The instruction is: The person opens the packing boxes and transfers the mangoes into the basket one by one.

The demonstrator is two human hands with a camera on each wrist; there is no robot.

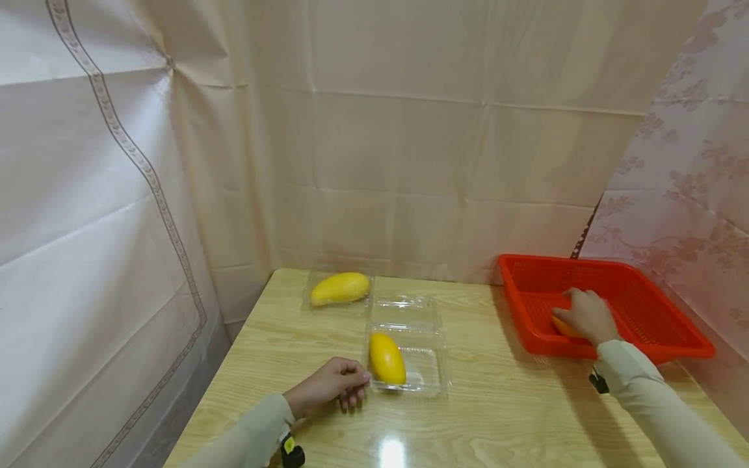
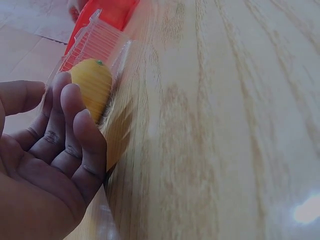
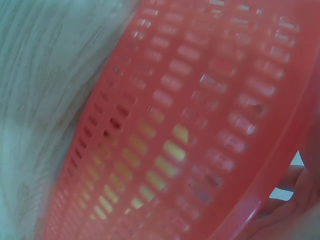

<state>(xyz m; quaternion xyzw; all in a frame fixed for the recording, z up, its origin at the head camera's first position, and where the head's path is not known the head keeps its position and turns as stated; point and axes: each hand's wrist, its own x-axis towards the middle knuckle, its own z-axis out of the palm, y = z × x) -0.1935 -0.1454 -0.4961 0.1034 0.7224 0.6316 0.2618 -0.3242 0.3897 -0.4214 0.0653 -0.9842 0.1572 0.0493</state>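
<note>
My right hand [image 1: 588, 315] reaches into the red plastic basket [image 1: 690, 341], its fingers bent over a yellow-orange mango [image 1: 563, 327] that it mostly covers. In the right wrist view, yellow fruit [image 3: 167, 165] shows through the slots of the basket wall. My left hand [image 1: 333, 383] lies beside an open clear plastic box [image 1: 430, 387], with loosely curled fingers and fingertips right at its near left corner. A yellow mango [image 1: 387, 359] sits in the left half of that box. Seen from the left wrist, the thumb stands apart from the fingers [image 2: 90, 150].
At the back left of the wooden table [image 1: 491, 416], another clear box [image 1: 307, 302] holds a yellow mango [image 1: 341, 288]. The open box's lid [image 1: 404, 312] lies back toward the cloth wall [image 1: 398, 162]. Patterned cloth [image 1: 696, 195] hangs behind the basket.
</note>
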